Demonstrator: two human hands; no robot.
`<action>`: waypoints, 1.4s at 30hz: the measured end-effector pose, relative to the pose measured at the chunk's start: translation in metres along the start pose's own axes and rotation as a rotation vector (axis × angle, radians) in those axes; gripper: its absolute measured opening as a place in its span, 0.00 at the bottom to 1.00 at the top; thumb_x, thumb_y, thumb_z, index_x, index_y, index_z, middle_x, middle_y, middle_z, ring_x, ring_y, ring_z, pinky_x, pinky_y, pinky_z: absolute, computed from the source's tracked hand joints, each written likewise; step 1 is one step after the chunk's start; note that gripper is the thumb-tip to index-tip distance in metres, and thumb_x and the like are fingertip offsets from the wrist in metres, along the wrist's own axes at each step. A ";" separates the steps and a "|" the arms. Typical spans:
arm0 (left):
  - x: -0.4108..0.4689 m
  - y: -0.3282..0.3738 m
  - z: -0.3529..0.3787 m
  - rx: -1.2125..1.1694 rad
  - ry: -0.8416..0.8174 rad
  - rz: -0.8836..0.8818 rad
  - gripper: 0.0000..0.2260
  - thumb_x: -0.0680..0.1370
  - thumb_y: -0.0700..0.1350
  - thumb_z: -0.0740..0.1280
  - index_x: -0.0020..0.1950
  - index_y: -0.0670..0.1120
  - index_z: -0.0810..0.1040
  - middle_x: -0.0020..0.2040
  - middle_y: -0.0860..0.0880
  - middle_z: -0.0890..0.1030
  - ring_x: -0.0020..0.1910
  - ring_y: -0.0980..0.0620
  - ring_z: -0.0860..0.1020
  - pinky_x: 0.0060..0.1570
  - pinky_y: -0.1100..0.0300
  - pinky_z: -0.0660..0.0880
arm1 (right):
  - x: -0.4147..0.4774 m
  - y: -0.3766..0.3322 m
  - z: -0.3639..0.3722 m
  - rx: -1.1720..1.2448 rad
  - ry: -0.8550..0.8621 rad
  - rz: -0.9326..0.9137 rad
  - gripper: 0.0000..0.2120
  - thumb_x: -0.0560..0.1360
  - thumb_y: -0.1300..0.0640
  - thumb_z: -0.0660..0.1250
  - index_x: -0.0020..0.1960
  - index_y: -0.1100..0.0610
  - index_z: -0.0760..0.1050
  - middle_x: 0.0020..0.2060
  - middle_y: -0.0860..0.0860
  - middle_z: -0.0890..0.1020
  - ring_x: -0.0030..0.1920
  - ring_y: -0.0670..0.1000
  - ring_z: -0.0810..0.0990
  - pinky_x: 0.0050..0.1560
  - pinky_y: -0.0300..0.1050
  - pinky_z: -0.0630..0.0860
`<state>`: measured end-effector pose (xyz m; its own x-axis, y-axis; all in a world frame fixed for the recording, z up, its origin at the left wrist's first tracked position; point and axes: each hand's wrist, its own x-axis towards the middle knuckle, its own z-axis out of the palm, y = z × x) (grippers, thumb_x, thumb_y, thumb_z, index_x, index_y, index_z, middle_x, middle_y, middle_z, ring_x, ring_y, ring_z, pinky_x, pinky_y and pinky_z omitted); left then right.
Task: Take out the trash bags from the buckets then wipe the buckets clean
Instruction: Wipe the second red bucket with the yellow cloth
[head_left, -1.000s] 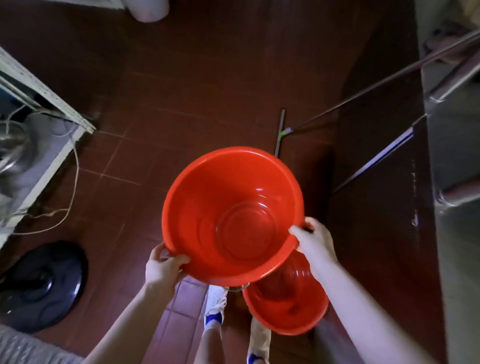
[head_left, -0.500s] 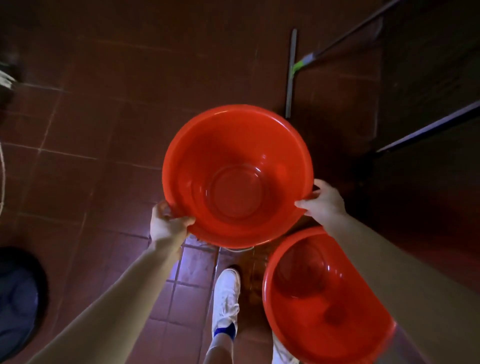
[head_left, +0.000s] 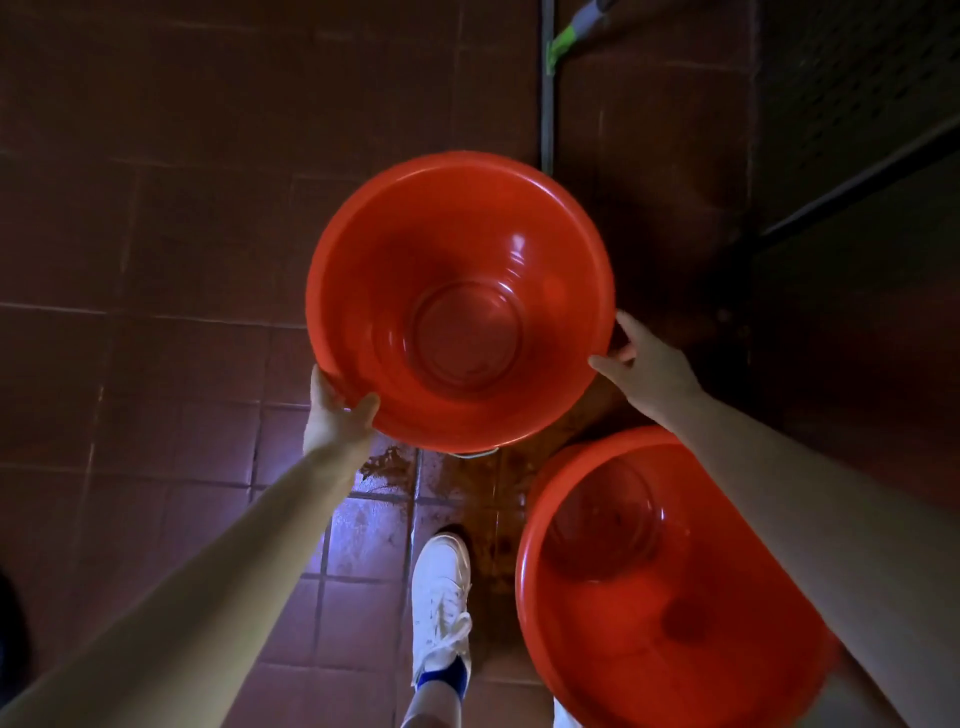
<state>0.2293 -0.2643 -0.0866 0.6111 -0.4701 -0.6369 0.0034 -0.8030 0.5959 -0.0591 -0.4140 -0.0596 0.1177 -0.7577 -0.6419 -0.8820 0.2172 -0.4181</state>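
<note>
Below me the floor is dark red-brown tile with pale grout lines; a wet patch darkens the near tiles, with a glare just beside it; ahead runs a thin pole with a green joint; at right a dark bar crosses deep shadow.

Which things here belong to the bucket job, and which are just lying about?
Job: held bucket, gripped at its rim by left hand and right hand; second bucket.
Lying about: long-handled floor tool; wet patch on the tiles.
</note>
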 end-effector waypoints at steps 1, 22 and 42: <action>-0.004 -0.001 -0.003 0.033 -0.016 -0.026 0.21 0.78 0.43 0.63 0.69 0.55 0.65 0.54 0.43 0.81 0.45 0.43 0.77 0.51 0.44 0.77 | -0.004 0.007 -0.006 -0.050 -0.021 0.021 0.31 0.76 0.45 0.67 0.75 0.50 0.62 0.64 0.56 0.77 0.65 0.57 0.74 0.66 0.52 0.69; -0.232 -0.107 0.081 0.245 -0.307 -0.302 0.11 0.78 0.38 0.61 0.57 0.51 0.71 0.36 0.41 0.77 0.32 0.45 0.74 0.33 0.52 0.73 | -0.116 0.184 -0.036 -0.257 0.020 0.110 0.29 0.78 0.62 0.63 0.76 0.47 0.62 0.62 0.62 0.66 0.57 0.64 0.75 0.64 0.49 0.70; -0.476 0.008 -0.167 0.224 0.210 0.316 0.21 0.76 0.45 0.71 0.67 0.55 0.71 0.53 0.50 0.79 0.51 0.45 0.79 0.52 0.52 0.72 | -0.453 0.052 -0.170 0.037 0.366 -0.194 0.18 0.77 0.58 0.66 0.67 0.55 0.73 0.57 0.57 0.72 0.54 0.58 0.77 0.58 0.46 0.72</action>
<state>0.0709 0.0139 0.3029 0.7021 -0.6394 -0.3136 -0.3670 -0.7022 0.6101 -0.2355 -0.1640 0.3183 0.1046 -0.9540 -0.2810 -0.8417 0.0656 -0.5359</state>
